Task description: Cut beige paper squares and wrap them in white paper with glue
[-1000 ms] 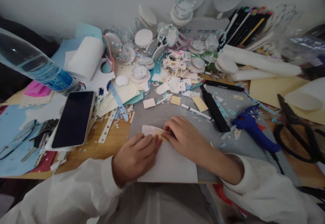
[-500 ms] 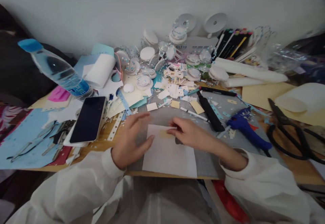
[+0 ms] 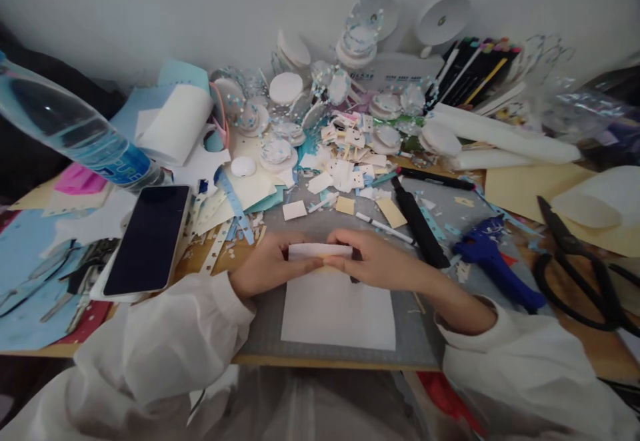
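A sheet of white paper (image 3: 340, 318) lies on the grey cutting mat (image 3: 265, 324) in front of me, its far edge lifted and bent over toward me. My left hand (image 3: 275, 264) grips that raised edge at its left end, the thumb on the near side and fingers behind. At the right end my right hand (image 3: 367, 258) pinches the same edge, and the two thumbs nearly meet in the middle. A bit of yellowish paper shows just by the thumb tips, mostly covered. Beyond the hands lie small cream cards (image 3: 345, 205).
On the left are a phone (image 3: 149, 241), keys (image 3: 87, 284) and a tilted water bottle (image 3: 100, 141). To the right lie a black marker-like tool (image 3: 420, 224), a blue glue gun (image 3: 495, 264) and black scissors (image 3: 575, 261). Paper scraps and white disc ornaments (image 3: 286, 88) crowd the back.
My left hand has come in from the left and closed on the paper. The sheet's far edge, flat before, is now raised and bent over. The view has shifted slightly.
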Motion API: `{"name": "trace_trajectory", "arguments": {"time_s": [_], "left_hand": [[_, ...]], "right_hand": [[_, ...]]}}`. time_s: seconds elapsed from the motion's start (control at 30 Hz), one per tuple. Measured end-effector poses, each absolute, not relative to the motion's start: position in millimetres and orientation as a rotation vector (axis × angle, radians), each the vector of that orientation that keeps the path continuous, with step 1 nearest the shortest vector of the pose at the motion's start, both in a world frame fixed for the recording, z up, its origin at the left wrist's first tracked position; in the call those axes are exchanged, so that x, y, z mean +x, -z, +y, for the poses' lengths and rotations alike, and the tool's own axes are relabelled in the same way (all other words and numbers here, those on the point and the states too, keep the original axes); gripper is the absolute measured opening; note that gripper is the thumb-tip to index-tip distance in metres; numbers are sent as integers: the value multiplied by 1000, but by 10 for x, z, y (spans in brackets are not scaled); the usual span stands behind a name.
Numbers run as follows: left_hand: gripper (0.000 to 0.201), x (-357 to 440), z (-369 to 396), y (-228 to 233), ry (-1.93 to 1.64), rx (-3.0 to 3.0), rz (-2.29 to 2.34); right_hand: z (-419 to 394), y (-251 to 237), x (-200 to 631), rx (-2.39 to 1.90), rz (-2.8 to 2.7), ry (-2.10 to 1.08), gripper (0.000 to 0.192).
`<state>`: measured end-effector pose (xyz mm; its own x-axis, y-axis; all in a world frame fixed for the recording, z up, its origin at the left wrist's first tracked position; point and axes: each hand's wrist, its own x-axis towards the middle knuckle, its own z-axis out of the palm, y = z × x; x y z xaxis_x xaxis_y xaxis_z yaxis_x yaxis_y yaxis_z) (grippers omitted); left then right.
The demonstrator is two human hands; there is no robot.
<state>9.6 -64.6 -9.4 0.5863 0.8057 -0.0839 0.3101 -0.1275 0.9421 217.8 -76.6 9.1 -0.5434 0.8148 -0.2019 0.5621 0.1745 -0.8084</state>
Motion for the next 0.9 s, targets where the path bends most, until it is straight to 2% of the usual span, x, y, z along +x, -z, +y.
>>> {"name": "trace_trajectory", "arguments": {"time_s": [0.17,0.43,0.67,0.9], "left_hand": [[21,51,-638,114,-628,1493,896],[19,61,-688,114,-598,1412,883],[18,54,-739,48,-573,1309,779],[20,69,-748,32,-616,1329,751]], "right_hand": [[-761,14,2205,-1320,-2026,-1378,15],[-850,77,2148,-1381,-1772,-1331,37],[-867,11,2179,-1249,-1718,-1521,22],[-890,-37,2183,-1264,-1658,-1543,21]]}}
